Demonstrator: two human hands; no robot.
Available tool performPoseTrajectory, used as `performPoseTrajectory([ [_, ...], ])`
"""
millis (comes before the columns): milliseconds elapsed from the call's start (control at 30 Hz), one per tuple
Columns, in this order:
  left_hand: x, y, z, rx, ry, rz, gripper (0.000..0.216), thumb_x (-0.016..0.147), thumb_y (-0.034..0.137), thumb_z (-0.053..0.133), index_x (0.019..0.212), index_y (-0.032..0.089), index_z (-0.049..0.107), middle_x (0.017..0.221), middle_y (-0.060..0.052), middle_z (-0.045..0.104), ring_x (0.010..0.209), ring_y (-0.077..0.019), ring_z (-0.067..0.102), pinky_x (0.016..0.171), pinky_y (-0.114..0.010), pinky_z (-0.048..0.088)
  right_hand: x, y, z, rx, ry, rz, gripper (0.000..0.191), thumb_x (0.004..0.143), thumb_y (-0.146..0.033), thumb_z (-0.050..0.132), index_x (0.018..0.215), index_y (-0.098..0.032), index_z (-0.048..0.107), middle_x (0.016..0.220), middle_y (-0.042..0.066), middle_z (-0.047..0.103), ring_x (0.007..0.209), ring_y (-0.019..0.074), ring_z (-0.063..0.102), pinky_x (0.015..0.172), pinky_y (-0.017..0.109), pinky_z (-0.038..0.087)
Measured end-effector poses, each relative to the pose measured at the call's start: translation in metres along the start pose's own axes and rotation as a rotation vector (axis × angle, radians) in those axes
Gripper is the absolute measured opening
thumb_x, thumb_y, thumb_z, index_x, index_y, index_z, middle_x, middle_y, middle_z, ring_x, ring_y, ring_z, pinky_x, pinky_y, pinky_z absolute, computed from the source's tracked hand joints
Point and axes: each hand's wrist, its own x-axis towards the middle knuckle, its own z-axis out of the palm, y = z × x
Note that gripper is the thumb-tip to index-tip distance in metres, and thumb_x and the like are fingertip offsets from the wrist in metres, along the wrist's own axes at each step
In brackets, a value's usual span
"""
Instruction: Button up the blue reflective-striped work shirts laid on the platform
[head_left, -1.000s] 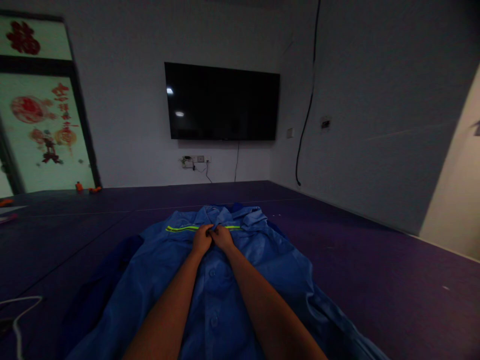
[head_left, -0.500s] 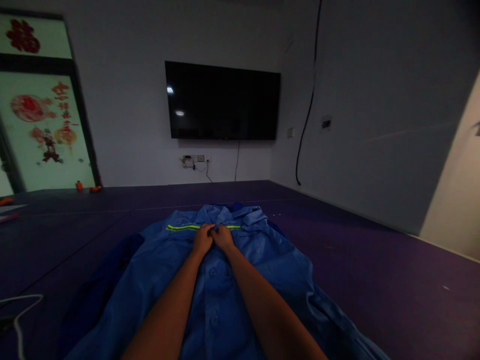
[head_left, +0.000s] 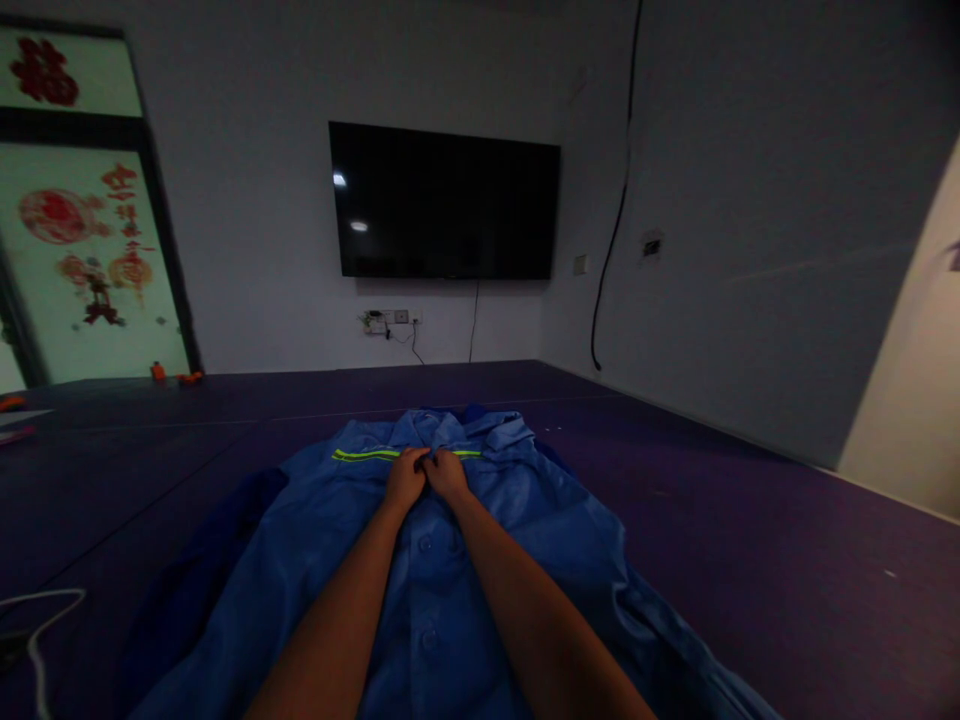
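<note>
Dim bluish light barely reaches my left hand (head_left: 405, 478) and right hand (head_left: 448, 474) on the blue shirt (head_left: 577, 540); the decorated glass door (head_left: 82, 270) at left glows brightest. Two glints mark the television (head_left: 442, 200); straight lines bow at the edges.

One blue shirt (head_left: 555, 520), two hands (head_left: 405, 478) (head_left: 448, 474), one wall television (head_left: 446, 200).

1. The shirt (head_left: 450, 590) is a blue work garment. It is spread out front side up on the purple floor (head_left: 750, 520), in the lower middle of the frame.
2. Its collar (head_left: 480, 425) lies at the far end, near the centre of the frame.
3. A bright yellow-green stripe (head_left: 364, 456) runs across the chest just below the collar.
4. Blue buttons (head_left: 425, 545) run down the middle of the front.
5. The cloth falls in loose folds toward the lower right.
</note>
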Motion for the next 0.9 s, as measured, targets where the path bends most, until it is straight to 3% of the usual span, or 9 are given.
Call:
performPoseTrajectory([
  [400, 0.0008, -0.0025, 0.0001, 0.007, 0.078, -0.050, 0.044, 0.065, -0.004, 0.046, 0.100, 0.015, 0.063, 0.104, -0.008, 0.064, 0.101, -0.0188, 0.057, 0.094, -0.035, 0.042, 0.0015, -0.0002, 0.0007, 0.007, 0.001, 0.016, 0.016, 0.081, -0.018, 0.047, 0.084, -0.011, 0.061, 0.085, 0.012, 0.065, 0.077, 0.0176, 0.059, 0.061, 0.022, 0.034],
  [733, 0.0009, -0.0022, -0.0015, 0.026, 0.174, -0.100, 0.038, 0.067, -0.002, 0.045, 0.101, 0.011, 0.056, 0.101, -0.011, 0.061, 0.098, -0.0197, 0.056, 0.087, -0.035, 0.044, 0.0043, 0.0022, 0.0043, 0.074, 0.010, 0.058, 0.019, 0.084, -0.022, 0.045, 0.087, -0.010, 0.060, 0.083, 0.011, 0.065, 0.074, 0.0160, 0.059, 0.059, 0.021, 0.035],
  [900, 0.0012, -0.0008, -0.0004, 0.015, 0.112, -0.108, 0.029, 0.070, 0.001, 0.045, 0.092, 0.015, 0.059, 0.091, -0.007, 0.064, 0.089, -0.0168, 0.059, 0.083, -0.031, 0.046, 0.0055, 0.0038, 0.0063, 0.123, 0.006, 0.068, 0.020, 0.084, -0.022, 0.043, 0.086, -0.011, 0.060, 0.080, 0.010, 0.065, 0.070, 0.0155, 0.059, 0.057, 0.021, 0.035],
])
